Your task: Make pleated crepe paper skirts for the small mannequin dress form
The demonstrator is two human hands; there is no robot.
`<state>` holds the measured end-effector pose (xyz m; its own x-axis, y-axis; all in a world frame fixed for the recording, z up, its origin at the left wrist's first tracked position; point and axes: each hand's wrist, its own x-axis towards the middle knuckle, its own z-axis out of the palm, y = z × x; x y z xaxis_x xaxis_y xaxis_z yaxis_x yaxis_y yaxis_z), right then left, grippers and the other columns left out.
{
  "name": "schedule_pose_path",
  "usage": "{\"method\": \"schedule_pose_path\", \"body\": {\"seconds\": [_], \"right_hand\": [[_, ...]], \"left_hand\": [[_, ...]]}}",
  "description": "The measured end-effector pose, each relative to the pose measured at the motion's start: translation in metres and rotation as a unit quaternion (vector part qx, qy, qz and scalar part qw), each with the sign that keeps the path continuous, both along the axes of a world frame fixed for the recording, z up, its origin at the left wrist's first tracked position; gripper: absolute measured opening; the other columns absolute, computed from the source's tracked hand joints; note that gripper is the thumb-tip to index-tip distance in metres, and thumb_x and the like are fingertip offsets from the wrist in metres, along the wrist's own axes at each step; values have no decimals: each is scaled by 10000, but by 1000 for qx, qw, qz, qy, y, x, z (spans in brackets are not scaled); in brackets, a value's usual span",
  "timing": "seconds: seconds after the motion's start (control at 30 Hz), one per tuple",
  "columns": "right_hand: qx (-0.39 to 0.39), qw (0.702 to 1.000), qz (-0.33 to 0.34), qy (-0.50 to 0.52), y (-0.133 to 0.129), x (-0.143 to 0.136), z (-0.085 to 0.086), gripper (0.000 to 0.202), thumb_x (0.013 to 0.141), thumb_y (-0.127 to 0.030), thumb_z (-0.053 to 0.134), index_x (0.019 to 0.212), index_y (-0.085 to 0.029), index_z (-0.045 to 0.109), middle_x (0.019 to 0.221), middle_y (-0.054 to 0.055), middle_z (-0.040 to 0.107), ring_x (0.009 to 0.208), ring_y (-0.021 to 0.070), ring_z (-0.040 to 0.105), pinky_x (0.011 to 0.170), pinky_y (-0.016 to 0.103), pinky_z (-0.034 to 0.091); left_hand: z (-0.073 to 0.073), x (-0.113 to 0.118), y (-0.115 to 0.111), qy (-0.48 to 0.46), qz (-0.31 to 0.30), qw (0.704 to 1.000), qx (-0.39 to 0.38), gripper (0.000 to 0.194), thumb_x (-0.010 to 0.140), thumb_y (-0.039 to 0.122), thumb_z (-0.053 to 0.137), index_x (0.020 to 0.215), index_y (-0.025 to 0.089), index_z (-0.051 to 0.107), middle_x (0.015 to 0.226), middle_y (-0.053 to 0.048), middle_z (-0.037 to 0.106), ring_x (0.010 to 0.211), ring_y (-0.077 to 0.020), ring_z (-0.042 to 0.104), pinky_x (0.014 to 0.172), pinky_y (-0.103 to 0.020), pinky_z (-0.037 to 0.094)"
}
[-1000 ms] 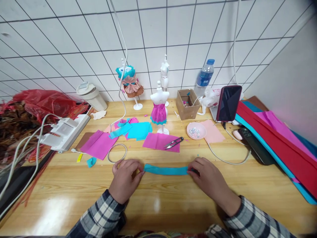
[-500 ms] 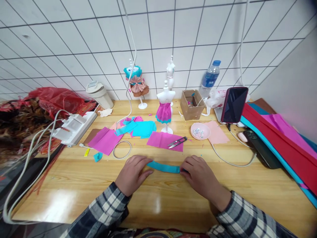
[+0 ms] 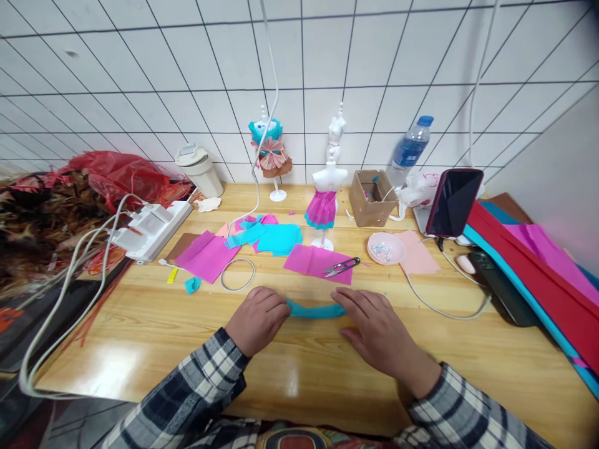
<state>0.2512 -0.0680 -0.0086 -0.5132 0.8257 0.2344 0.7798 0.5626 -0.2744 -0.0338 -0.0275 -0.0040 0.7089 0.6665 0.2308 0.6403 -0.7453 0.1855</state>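
A narrow turquoise strip of crepe paper (image 3: pixel 314 312) stretches between my hands, low over the wooden table. Its left end is pinched in my left hand (image 3: pixel 262 317), whose fingers are closed. At the other end, my right hand (image 3: pixel 374 327) has its fingers stretched over the strip and its thumb held apart. Beyond them lies a magenta sheet (image 3: pixel 306 263) with small black thread snips (image 3: pixel 341 267) on top. Behind it stands a white mini dress form (image 3: pixel 329 179) in a magenta skirt with a turquoise hem.
Turquoise pieces (image 3: pixel 281 239) and another magenta sheet (image 3: pixel 206 257) lie left of centre, near a coiled white cable (image 3: pixel 238 288). A pink bowl of beads (image 3: pixel 386 248), a cardboard box (image 3: pixel 373 209) and a propped phone (image 3: pixel 453 202) stand to the right. A power strip (image 3: pixel 161 231) sits at left.
My right thumb has come away from its fingers, which now lie over the strip's end. My left fingers have closed more tightly. The whole view has shifted slightly.
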Motion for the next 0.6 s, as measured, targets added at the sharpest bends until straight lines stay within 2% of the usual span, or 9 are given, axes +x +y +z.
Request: {"method": "schedule_pose_path", "body": {"seconds": [0.03, 0.1, 0.2, 0.27, 0.33, 0.4, 0.47, 0.53, 0.6], "right_hand": [[-2, 1000, 11, -6, 1, -3, 1, 529, 893, -192, 515, 1411, -212, 403, 1311, 105, 566, 1140, 258, 492, 943, 410, 345], [-4, 999, 30, -26, 3, -10, 1, 474, 907, -161, 504, 1371, -246, 457, 1203, 80, 625, 1063, 243, 516, 916, 404, 335], [-3, 997, 52, -64, 7, -18, 0, 238, 903, -153, 539, 1098, -258, 626, 974, 44, 667, 919, 224, 527, 838, 389, 332], [11, 995, 56, -78, 8, -19, 0, 137, 896, -159, 558, 966, -237, 646, 964, 43, 660, 891, 219, 517, 819, 386, 329], [33, 996, 44, -76, 7, -19, 0, 179, 904, -151, 540, 1032, -230, 637, 1047, 58, 652, 916, 221, 512, 833, 391, 325], [48, 996, 41, -65, 6, -19, 1, 309, 915, -151, 514, 1203, -244, 581, 1138, 68, 635, 960, 229, 508, 858, 402, 321], [52, 994, 73, -57, 4, -20, 1, 371, 925, -152, 494, 1278, -259, 533, 1199, 60, 620, 1001, 229, 502, 877, 404, 319], [58, 990, 120, -55, 3, -21, 0, 298, 933, -143, 480, 1195, -247, 578, 1204, 44, 623, 1016, 215, 502, 884, 390, 320], [71, 986, 137, -59, 3, -21, -1, 222, 934, -125, 480, 1080, -226, 614, 1114, 40, 652, 976, 198, 514, 868, 374, 325]], "left_hand": [[-1, -1, -1, 1, -12, 1000, 17, 182, 901, 136, 495, 909, 209, 661, 882, -37, 696, 870, -193, 572, 820, -357, 411], [-2, -2, -3, 2, -31, 999, 41, 210, 902, 114, 480, 919, 212, 664, 876, -29, 704, 852, -191, 577, 812, -351, 422], [-4, -3, -5, 4, -45, 998, 41, 233, 902, 109, 469, 913, 223, 672, 905, -33, 708, 867, -182, 590, 829, -341, 444], [-5, -4, -7, 9, -47, 998, 31, 242, 899, 107, 462, 923, 222, 674, 939, -42, 708, 896, -179, 596, 852, -338, 455], [-6, -4, -9, 20, -45, 998, 25, 246, 897, 106, 457, 935, 220, 671, 939, -45, 707, 907, -185, 596, 860, -343, 458], [-6, -3, -10, 33, -42, 998, 23, 244, 893, 111, 456, 945, 219, 668, 923, -47, 702, 905, -196, 591, 857, -355, 454], [-4, -2, -11, 42, -44, 998, 19, 233, 884, 119, 463, 951, 215, 664, 918, -53, 693, 910, -206, 581, 858, -367, 443], [-2, -2, -13, 42, -53, 998, 12, 206, 876, 140, 480, 952, 209, 658, 906, -57, 680, 903, -211, 568, 854, -376, 431], [0, -4, -13, 31, -68, 997, 6, 159, 871, 197, 514, 947, 206, 653, 887, -56, 668, 883, -213, 558, 845, -382, 420]]}}
